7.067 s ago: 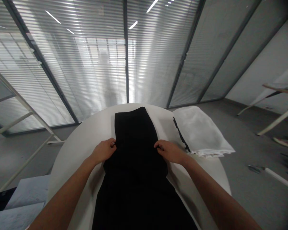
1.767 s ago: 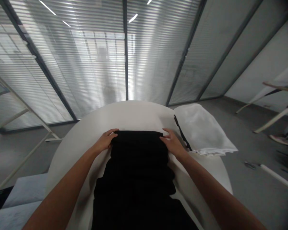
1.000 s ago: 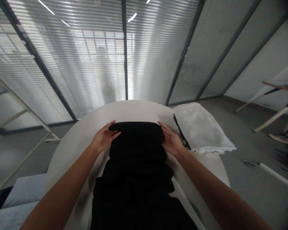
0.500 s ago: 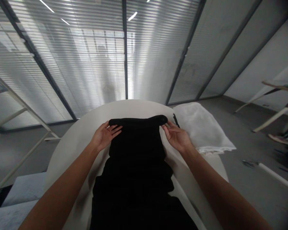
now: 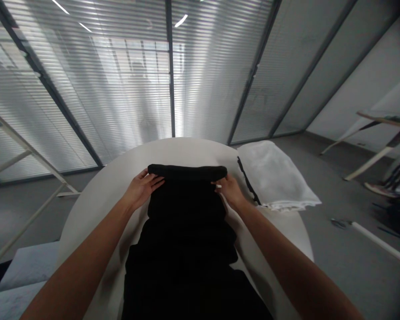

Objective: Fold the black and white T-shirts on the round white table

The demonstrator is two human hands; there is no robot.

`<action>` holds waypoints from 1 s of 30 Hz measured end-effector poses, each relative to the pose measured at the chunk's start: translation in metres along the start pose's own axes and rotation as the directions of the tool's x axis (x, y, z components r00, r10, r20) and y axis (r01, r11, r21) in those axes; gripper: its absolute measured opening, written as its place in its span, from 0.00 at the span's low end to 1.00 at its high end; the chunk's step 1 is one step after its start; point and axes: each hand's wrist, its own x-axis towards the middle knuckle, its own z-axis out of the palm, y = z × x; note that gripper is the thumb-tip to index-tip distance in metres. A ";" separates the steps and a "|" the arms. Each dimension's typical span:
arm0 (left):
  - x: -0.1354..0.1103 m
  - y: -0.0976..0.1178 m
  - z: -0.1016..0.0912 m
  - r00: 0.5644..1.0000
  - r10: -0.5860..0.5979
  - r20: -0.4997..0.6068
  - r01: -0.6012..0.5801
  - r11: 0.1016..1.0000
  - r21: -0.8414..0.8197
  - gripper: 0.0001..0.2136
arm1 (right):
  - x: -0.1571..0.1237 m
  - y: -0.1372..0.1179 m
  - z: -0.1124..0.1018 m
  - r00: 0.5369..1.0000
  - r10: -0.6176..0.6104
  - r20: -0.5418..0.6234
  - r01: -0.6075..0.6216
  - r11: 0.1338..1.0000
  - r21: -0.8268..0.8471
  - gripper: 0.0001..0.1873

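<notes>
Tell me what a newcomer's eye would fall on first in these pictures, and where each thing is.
Probably the black cloth, stretched down the middle of the round white table, with the left grip and right grip at either end of its thick far edge. Next, perhaps, the white cloth at the table's right side, then the bright blinds behind the table.

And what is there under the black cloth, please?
Under the black cloth is the round white table: its top shows along both sides and beyond the cloth's far end. Whether anything else lies between them cannot be seen; the cloth covers it.
</notes>
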 end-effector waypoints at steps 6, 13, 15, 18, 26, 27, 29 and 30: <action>-0.002 -0.001 0.006 0.993 0.049 -0.109 -0.037 0.993 0.110 0.14 | -0.002 -0.016 -0.002 0.989 0.140 0.042 -0.145 0.901 0.408 0.18; -0.010 0.001 0.010 0.996 0.084 0.032 -0.087 0.987 0.134 0.18 | -0.001 -0.017 -0.010 0.996 0.077 0.049 -0.089 0.932 0.353 0.22; -0.011 0.002 0.008 0.993 0.095 0.069 -0.103 0.987 0.126 0.18 | -0.001 -0.016 -0.010 0.998 0.060 0.021 -0.063 0.951 0.304 0.22; -0.013 0.004 0.007 0.990 0.096 0.107 -0.108 0.988 0.113 0.17 | -0.004 -0.016 -0.009 0.998 0.055 0.031 -0.062 0.947 0.316 0.16; -0.018 0.008 0.008 0.977 0.101 0.189 -0.130 0.980 0.150 0.13 | -0.011 -0.024 -0.008 0.948 0.150 0.281 -0.237 0.921 0.309 0.18; -0.018 0.008 0.007 0.975 0.108 0.192 -0.138 0.979 0.149 0.13 | -0.010 -0.025 -0.009 0.945 0.144 0.292 -0.242 0.910 0.335 0.18; -0.017 0.008 0.003 0.974 0.120 0.192 -0.149 0.979 0.141 0.12 | -0.009 -0.025 -0.011 0.951 0.090 0.296 -0.212 0.886 0.411 0.18; -0.016 0.007 0.000 0.973 0.123 0.194 -0.151 0.978 0.140 0.12 | -0.009 -0.024 -0.012 0.957 0.047 0.286 -0.178 0.873 0.454 0.18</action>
